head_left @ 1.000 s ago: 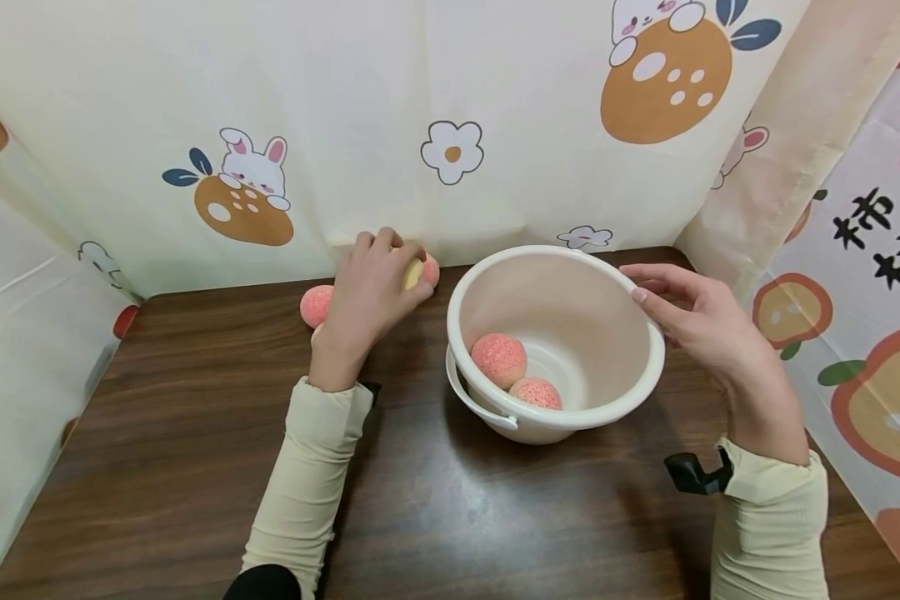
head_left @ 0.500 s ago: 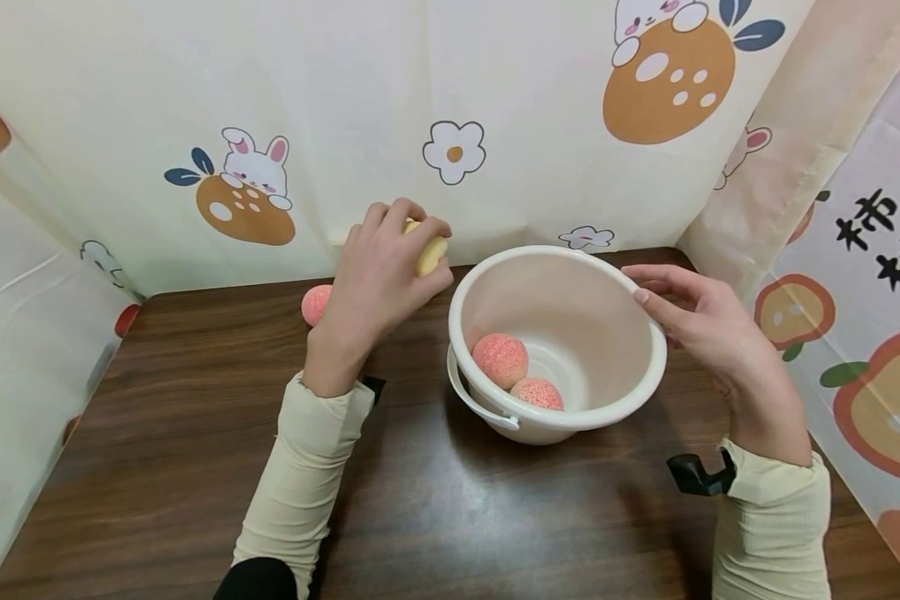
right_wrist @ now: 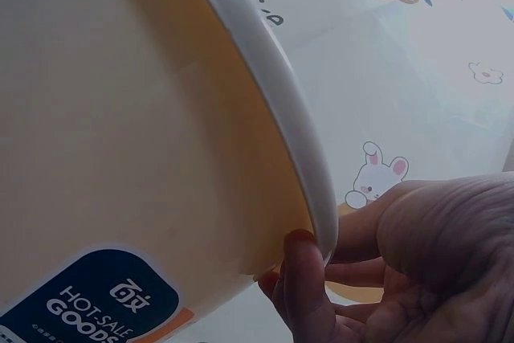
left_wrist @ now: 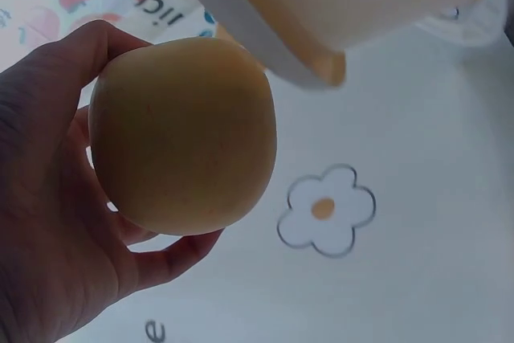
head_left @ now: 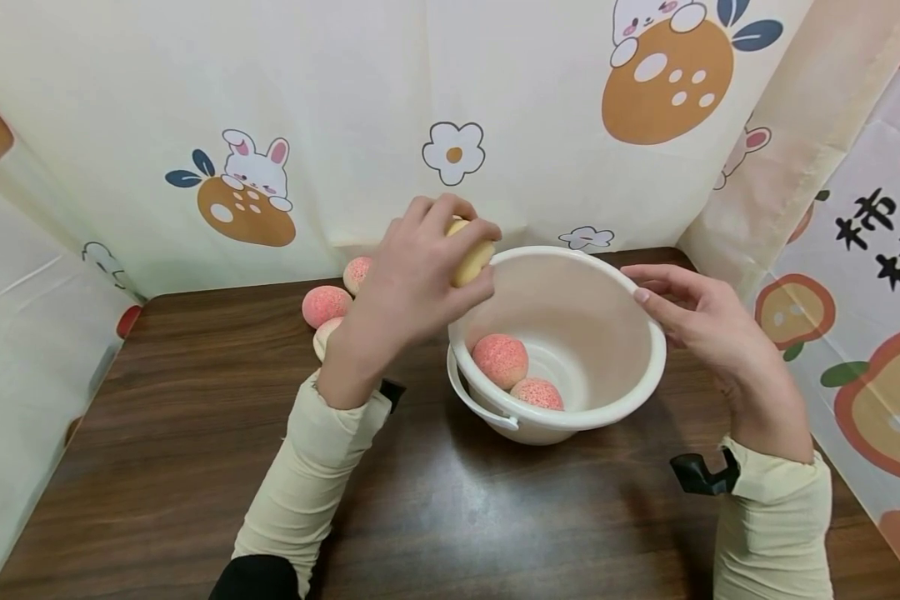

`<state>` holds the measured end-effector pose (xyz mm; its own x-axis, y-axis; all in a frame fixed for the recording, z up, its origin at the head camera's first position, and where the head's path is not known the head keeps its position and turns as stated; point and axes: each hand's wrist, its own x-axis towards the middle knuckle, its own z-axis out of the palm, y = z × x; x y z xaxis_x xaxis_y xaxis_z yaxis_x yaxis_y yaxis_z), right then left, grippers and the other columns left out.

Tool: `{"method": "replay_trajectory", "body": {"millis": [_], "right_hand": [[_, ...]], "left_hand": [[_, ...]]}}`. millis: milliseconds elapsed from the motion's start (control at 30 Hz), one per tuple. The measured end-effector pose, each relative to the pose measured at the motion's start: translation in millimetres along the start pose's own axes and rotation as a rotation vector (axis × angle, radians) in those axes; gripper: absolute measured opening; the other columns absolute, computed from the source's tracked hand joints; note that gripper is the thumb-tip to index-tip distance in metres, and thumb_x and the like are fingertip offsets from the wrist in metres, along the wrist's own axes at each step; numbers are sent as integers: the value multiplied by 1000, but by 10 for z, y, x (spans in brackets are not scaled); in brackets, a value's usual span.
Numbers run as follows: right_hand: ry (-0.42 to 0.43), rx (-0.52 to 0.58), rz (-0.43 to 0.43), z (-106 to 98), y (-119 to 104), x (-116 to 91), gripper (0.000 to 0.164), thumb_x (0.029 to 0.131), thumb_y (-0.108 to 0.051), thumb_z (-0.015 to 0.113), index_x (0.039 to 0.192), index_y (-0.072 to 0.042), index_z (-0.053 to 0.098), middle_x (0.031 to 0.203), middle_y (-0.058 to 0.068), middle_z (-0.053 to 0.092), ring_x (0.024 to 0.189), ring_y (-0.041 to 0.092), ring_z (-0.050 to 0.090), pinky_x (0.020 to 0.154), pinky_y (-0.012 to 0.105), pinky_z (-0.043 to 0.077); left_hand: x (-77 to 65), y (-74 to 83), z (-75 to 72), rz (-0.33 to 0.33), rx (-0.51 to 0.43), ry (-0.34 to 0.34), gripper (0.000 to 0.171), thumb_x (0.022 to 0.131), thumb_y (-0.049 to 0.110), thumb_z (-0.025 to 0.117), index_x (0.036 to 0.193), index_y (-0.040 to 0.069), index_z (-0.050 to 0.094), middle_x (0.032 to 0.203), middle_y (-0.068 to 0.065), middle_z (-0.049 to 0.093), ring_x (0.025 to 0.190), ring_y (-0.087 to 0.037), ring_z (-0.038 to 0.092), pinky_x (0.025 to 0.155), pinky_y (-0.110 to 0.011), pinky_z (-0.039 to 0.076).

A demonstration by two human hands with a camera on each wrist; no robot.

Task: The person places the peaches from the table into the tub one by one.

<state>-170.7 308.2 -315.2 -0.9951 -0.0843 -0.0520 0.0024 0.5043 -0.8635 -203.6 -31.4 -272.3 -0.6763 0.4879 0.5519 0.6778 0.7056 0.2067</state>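
My left hand point(head_left: 416, 279) grips a peach point(head_left: 474, 254), fingers and thumb curled round its sides, and holds it above the table just at the left rim of a cream bucket point(head_left: 654, 367). In the left wrist view the peach point(left_wrist: 185, 138) shows its smooth yellow side, with the bucket's rim close by. My right hand point(head_left: 708, 325) pinches the bucket's right rim between thumb and fingers, as the right wrist view also shows. Two pink speckled peaches, one point(head_left: 499, 360) larger in view than the other point(head_left: 537, 393), lie on the bucket's floor.
Left of the bucket, a pink peach point(head_left: 326, 307), another at the back point(head_left: 357, 272) and a paler one point(head_left: 327, 337) lie on the dark wooden table point(head_left: 187, 433), partly behind my left arm. The bucket's handle point(head_left: 480, 408) hangs down. A printed curtain point(head_left: 345, 100) borders the table.
My left hand has lifted the peach off the table's back and carried it right to the bucket's rim, uncovering the peaches behind. My right hand stays on the rim.
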Motion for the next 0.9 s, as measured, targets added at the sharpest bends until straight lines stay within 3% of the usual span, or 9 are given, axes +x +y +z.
{"method": "replay_trajectory", "body": {"millis": [267, 600, 900], "right_hand": [[-4, -11, 4, -5, 13, 5, 43, 104, -34, 63, 143, -18, 60, 104, -17, 69, 85, 5, 70, 65, 31, 62], [-7, 6, -14, -9, 16, 15, 41, 104, -32, 64, 142, -18, 60, 104, -17, 70, 85, 5, 70, 64, 30, 61], [-6, 22, -10, -2, 16, 13, 42, 104, -33, 63, 143, -18, 60, 108, -19, 69, 87, 4, 70, 65, 30, 61]], "left_hand": [[42, 163, 43, 70, 1, -20, 30, 91, 25, 65, 120, 24, 74, 122, -5, 64, 106, -28, 57, 75, -39, 48], [58, 278, 156, 150, -19, -93, 29, 92, 24, 62, 119, 22, 73, 122, -5, 65, 107, -27, 59, 84, -38, 49], [63, 309, 277, 218, -69, -263, 32, 90, 22, 66, 121, 24, 72, 122, -2, 62, 108, -23, 57, 87, -36, 49]]}}
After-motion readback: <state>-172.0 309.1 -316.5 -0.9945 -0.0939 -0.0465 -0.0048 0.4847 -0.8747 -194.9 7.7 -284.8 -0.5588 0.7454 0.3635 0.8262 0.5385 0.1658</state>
